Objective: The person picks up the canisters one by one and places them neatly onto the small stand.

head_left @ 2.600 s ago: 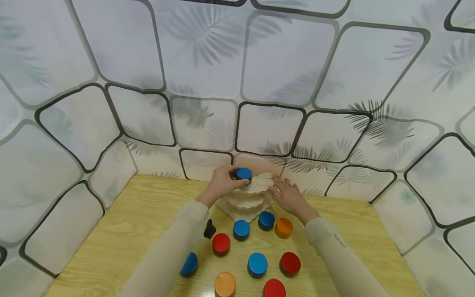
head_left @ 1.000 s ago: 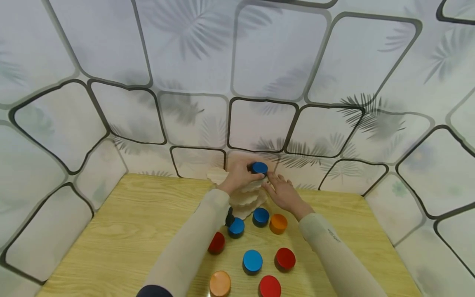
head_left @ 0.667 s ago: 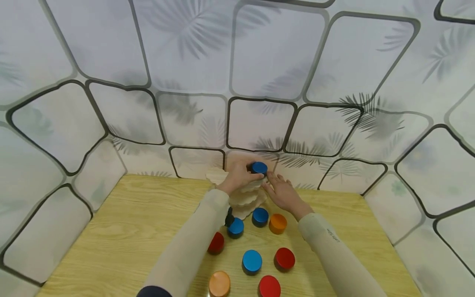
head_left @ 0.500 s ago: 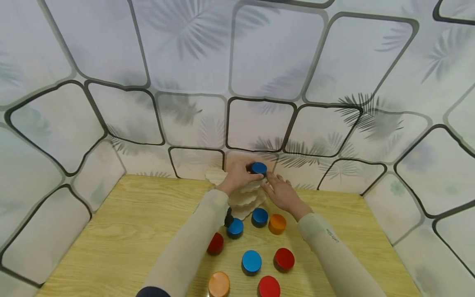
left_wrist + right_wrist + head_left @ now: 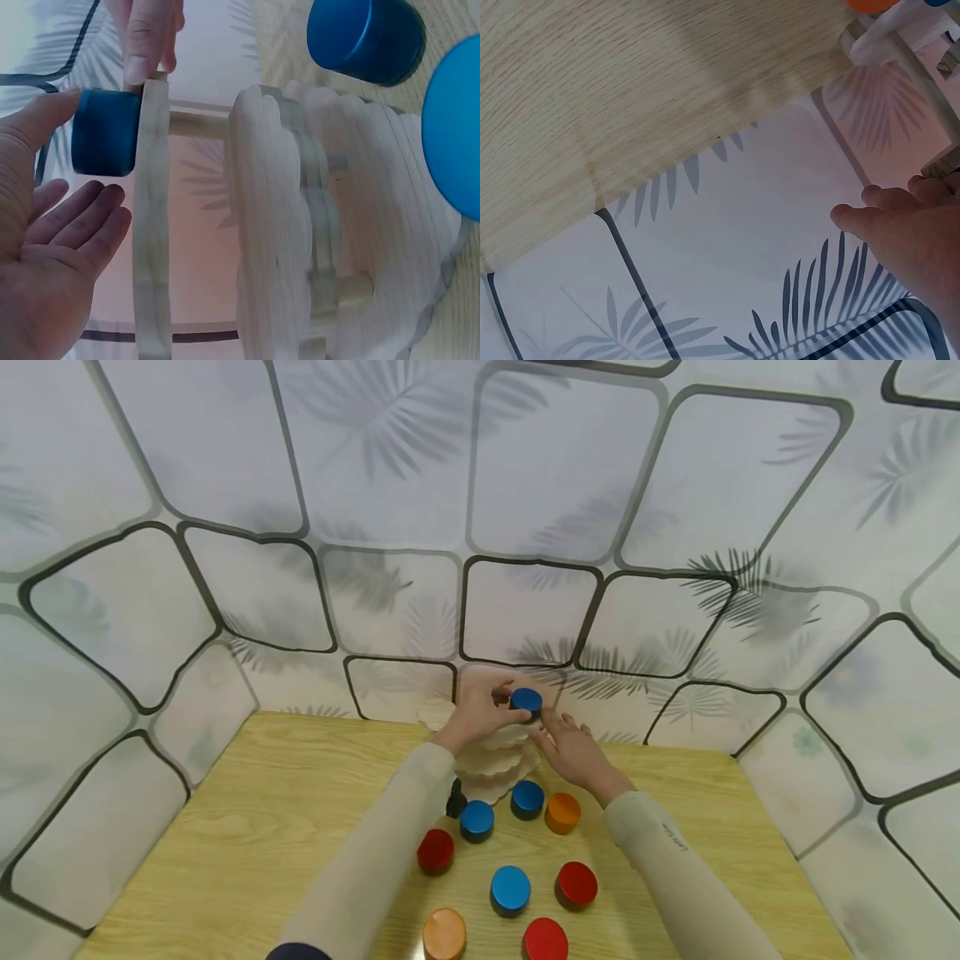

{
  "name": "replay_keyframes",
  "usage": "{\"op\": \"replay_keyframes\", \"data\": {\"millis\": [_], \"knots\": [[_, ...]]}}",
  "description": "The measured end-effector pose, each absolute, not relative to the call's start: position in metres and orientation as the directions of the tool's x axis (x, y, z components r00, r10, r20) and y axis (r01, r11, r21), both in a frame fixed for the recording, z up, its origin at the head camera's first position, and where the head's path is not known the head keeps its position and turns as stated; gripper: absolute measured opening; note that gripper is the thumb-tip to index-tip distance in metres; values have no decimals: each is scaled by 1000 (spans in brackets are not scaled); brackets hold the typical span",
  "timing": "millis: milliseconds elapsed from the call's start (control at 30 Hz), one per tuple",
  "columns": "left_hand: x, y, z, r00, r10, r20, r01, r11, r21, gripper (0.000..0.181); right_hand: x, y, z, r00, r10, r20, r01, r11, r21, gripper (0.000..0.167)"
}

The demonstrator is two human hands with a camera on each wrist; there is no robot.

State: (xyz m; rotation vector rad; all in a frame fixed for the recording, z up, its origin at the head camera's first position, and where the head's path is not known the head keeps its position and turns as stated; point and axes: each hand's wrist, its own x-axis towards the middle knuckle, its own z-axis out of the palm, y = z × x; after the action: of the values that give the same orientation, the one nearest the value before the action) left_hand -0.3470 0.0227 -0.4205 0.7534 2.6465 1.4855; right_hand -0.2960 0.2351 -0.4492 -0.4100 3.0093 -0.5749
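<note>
A small glossy blue cylinder (image 5: 526, 702) stands on the top tier of a pale wooden three-tier stand (image 5: 262, 225) with wavy edges. My left hand (image 5: 474, 718) is beside that cylinder. In the left wrist view its thumb touches the cylinder's upper edge, while the other fingers (image 5: 79, 217) are spread apart from it. My right hand (image 5: 576, 753) has its fingers extended, the tips against the right edge of the top tier. The left hand and sleeve hide the stand's left part in the head view.
In front of the stand are several more cylinders: blue (image 5: 510, 890), red (image 5: 577, 886) and orange (image 5: 562, 812). A black piece (image 5: 455, 799) shows by my left wrist. The patterned wall (image 5: 405, 689) rises right behind the wooden table (image 5: 300, 793).
The blue cylinder was carried rightward along the top tier to its right end. Since half a second ago, the left fingers have loosened and drawn off it. The right hand keeps to the tier's edge.
</note>
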Motion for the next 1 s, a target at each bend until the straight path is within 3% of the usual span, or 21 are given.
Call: {"op": "replay_keyframes", "data": {"millis": [333, 700, 1000], "knots": [[-333, -11, -411, -897, 374, 235, 378, 374, 847, 56, -297, 234, -452, -960, -278, 23, -268, 896, -355, 70], [-309, -48, -405, -868, 423, 259, 418, 343, 841, 39, -297, 234, -452, -960, -280, 19, -269, 898, -348, 69], [-285, -70, -415, -865, 462, 195, 380, 349, 857, 44, -293, 233, -448, -958, -285, 43, -280, 887, -366, 68]]}}
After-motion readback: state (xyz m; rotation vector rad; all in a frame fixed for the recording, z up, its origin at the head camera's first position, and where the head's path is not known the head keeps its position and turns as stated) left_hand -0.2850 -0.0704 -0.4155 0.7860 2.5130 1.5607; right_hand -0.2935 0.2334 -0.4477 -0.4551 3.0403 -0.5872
